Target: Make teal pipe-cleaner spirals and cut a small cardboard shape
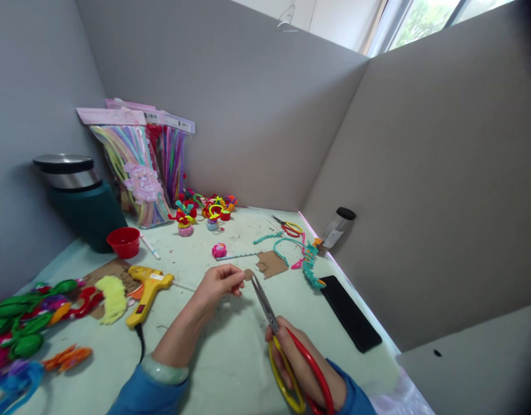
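Note:
Between the fingertips of my left hand (217, 288) is a small round piece of brown cardboard (248, 274), pinched at its edge. My right hand (308, 351) grips a pair of scissors (265, 302) with one yellow and one red handle. The blade tips reach up to the cardboard disc; whether they touch it I cannot tell. Beyond both hands lies a larger cut piece of cardboard (271, 264) with a ragged edge. A pink pipe-cleaner pompom (219, 250) and a thin striped stick (237, 256) are near it.
A yellow glue gun (149, 291) and a red cup (124, 242) stand left, by a teal bottle (86, 207). Bagged pipe cleaners (131, 167) lean at the back. A black phone (350, 313), teal pipe-cleaner coils (309, 265) and smaller scissors (288, 227) lie right.

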Demonstrator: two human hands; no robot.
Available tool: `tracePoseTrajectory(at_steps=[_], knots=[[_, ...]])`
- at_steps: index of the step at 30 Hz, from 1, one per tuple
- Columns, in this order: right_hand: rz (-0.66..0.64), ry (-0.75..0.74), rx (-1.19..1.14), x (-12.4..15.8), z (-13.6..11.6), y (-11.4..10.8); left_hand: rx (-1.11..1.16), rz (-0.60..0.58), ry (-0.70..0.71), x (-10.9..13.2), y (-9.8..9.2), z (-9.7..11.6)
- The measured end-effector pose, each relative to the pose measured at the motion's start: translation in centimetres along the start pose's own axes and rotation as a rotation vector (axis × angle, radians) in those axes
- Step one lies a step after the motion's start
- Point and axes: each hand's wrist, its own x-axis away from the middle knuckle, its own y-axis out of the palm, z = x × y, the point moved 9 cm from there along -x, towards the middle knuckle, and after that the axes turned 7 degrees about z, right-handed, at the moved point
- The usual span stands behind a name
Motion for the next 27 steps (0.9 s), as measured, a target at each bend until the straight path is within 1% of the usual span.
tracePoseTrajectory(at_steps=[5, 13, 18, 23, 27], knots=[[-0.056, 0.001, -0.051, 0.14, -0.15, 0.44, -0.006, 0.01, 0.025, -0.19, -0.29, 0.03], [-0.051, 0.029, -0.105, 0.12, -0.17, 0.5, -0.017, 0.0, 0.035, -0.23, -0.18, 0.12], [-0.061, 0.03, -0.168, 0.08, -0.67, 0.67, -0.03, -0.036, 0.038, -0.12, 0.24, 0.34], [-0.013, -0.019, -0.043, 0.0, -0.76, 0.22, -0.015, -0.058, 0.012, -0.05, 0.4, 0.04], [0.027, -0.028, -0.013, -0.04, -0.47, -0.03, -0.027, -0.073, 0.025, 0.03, 0.47, 0.18]])
